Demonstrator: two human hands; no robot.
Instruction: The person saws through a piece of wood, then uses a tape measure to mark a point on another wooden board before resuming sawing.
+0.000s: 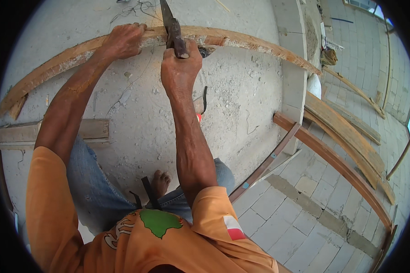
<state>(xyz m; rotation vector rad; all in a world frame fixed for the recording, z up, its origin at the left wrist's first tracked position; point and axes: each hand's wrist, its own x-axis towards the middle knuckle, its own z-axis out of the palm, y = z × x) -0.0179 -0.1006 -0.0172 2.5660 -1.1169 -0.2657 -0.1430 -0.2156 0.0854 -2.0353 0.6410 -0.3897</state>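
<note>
A long wooden beam (pixel 241 41) lies across the far part of the concrete floor, its near face rough and crusted with pale mortar. My left hand (pixel 124 41) is closed over the beam, left of the middle. Just to its right, my right hand (pixel 182 66) grips the dark handle of a handsaw (pixel 172 29). The saw's grey blade crosses above the beam and points away from me; its teeth cannot be made out. Part of the handle is hidden by my fingers.
Under the beam's left end sits a short wood block (pixel 18 107). Another plank (pixel 84 129) lies left of my leg. A thin black strip (pixel 205 98) is on the dusty floor. At right are a low wall edge (pixel 294 77), a brown metal frame (pixel 337 164) and stacked boards (pixel 351 145).
</note>
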